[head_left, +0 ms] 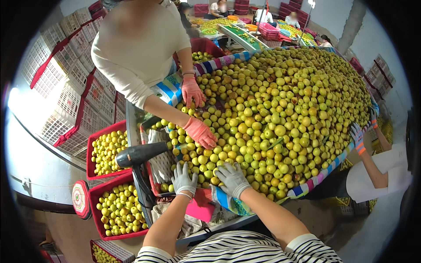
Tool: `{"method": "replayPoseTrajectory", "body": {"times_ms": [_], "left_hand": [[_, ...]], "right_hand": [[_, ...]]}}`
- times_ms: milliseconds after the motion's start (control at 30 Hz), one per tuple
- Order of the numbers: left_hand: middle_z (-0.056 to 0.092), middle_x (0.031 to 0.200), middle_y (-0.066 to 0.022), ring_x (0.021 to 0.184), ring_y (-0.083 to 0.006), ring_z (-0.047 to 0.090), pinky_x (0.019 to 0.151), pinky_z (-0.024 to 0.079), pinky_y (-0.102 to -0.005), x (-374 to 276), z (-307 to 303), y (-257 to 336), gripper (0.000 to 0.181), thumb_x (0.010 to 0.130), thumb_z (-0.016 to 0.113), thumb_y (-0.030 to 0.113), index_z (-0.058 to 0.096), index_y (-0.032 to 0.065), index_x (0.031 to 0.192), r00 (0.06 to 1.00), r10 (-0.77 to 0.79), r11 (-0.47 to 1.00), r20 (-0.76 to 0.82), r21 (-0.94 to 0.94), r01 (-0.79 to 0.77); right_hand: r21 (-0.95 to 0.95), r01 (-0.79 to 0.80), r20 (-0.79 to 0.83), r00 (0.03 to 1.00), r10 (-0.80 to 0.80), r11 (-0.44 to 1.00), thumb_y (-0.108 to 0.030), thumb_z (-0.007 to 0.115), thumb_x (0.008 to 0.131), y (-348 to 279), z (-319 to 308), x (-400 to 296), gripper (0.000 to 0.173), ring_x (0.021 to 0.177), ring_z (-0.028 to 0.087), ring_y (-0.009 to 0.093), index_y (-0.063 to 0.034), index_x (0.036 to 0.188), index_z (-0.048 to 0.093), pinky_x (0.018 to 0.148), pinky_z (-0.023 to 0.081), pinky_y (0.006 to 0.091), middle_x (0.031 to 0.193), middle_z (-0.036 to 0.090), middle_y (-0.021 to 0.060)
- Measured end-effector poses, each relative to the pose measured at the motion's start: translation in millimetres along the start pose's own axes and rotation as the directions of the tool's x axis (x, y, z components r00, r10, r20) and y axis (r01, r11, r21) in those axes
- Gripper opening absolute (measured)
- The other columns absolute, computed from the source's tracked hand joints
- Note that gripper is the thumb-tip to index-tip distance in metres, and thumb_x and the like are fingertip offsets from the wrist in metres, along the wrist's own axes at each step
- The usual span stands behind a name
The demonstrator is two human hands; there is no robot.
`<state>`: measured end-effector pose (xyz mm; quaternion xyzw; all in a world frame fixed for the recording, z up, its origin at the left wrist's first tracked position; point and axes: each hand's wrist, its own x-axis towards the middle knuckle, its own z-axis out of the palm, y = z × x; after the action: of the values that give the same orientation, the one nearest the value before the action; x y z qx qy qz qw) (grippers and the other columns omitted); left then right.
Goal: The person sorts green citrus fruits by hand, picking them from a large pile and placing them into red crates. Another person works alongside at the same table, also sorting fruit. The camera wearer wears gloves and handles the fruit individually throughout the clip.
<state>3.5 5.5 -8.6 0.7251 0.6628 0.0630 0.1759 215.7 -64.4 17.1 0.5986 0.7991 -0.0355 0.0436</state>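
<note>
My left hand (184,179), in a grey glove, rests at the near edge of a large heap of small green-yellow fruit (289,98), its fingers spread beside several of them. To its right my right hand (233,180), also gloved in grey, lies palm down on the fruit with its fingers apart. No fruit shows gripped in either hand, though the palms are hidden. A black hair dryer (141,154) lies left of my left hand, over white foam netting (161,157) in a red-rimmed tray. Pink material (200,210) lies between my forearms.
Across the corner, a person in salmon gloves (199,131) reaches into the heap. Another person's gloved hands (358,136) touch its right edge. Red-lined crates of fruit (98,197) stand at left, near a round patterned stool (81,199). Striped cloth (312,182) lines the heap's border.
</note>
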Motion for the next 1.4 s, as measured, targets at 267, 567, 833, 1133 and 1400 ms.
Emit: {"method": "replayPoseTrajectory", "body": {"times_ms": [267, 567, 833, 1133, 1400], "left_hand": [[0.03, 0.155, -0.0138, 0.141, -0.0336, 0.03, 0.112, 0.026, -0.0531, 3, 10, -10, 0.068, 0.086, 0.061, 0.045, 0.041, 0.016, 0.145, 0.995, 0.04, 0.998, -0.096, -0.05, -0.045], [0.031, 0.153, -0.0167, 0.137, -0.0343, 0.034, 0.111, 0.024, -0.0578, -2, 10, -6, 0.076, 0.083, 0.06, 0.056, 0.039, 0.0179, 0.145, 0.994, 0.103, 0.993, 0.025, 0.052, -0.104], [0.027, 0.155, -0.0197, 0.14, -0.0355, 0.032, 0.113, 0.023, -0.0581, -1, 4, 11, 0.077, 0.083, 0.059, 0.06, 0.04, 0.0172, 0.145, 0.993, 0.048, 0.988, 0.104, 0.141, -0.063], [0.038, 0.15, -0.0165, 0.135, -0.034, 0.038, 0.112, 0.026, -0.0529, -9, 14, 4, 0.068, 0.083, 0.063, 0.046, 0.047, 0.0137, 0.14, 0.987, 0.109, 0.994, -0.119, 0.012, -0.108], [0.039, 0.149, -0.0176, 0.135, -0.0365, 0.037, 0.113, 0.025, -0.0517, -10, -1, 4, 0.064, 0.085, 0.063, 0.04, 0.046, 0.0116, 0.14, 0.988, 0.064, 0.998, -0.141, 0.017, -0.062]], "right_hand": [[0.135, -0.098, -0.018, 0.995, 0.101, 0.986, -0.038, 0.07, 0.079, 16, -3, -46, 0.061, 0.139, 0.023, 0.041, -0.0175, 0.134, 0.052, 0.111, 0.032, 0.0516, 0.151, 0.033, 0.0072], [-0.071, 0.009, 0.174, 0.985, 0.003, 0.997, -0.053, 0.057, 0.086, 13, -4, -39, 0.07, 0.138, 0.019, 0.048, -0.0198, 0.146, 0.04, 0.11, 0.028, 0.0618, 0.155, 0.03, 0.0022], [-0.068, 0.072, 0.209, 0.976, -0.056, 0.995, -0.059, 0.048, 0.09, 22, -12, -19, 0.074, 0.14, 0.016, 0.051, -0.0178, 0.15, 0.034, 0.107, 0.024, 0.0698, 0.16, 0.019, 0.0054], [-0.158, 0.235, 0.046, 0.972, -0.231, 0.959, -0.042, 0.046, 0.093, -6, 17, 30, 0.062, 0.135, 0.036, 0.031, -0.009, 0.146, 0.039, 0.11, 0.018, 0.0628, 0.147, 0.041, 0.0148], [-0.102, 0.344, 0.078, 0.938, -0.337, 0.933, -0.026, 0.034, 0.096, -29, 19, 56, 0.055, 0.145, 0.025, 0.027, -0.0067, 0.147, 0.037, 0.115, 0.011, 0.0607, 0.156, 0.032, 0.0101]]}}
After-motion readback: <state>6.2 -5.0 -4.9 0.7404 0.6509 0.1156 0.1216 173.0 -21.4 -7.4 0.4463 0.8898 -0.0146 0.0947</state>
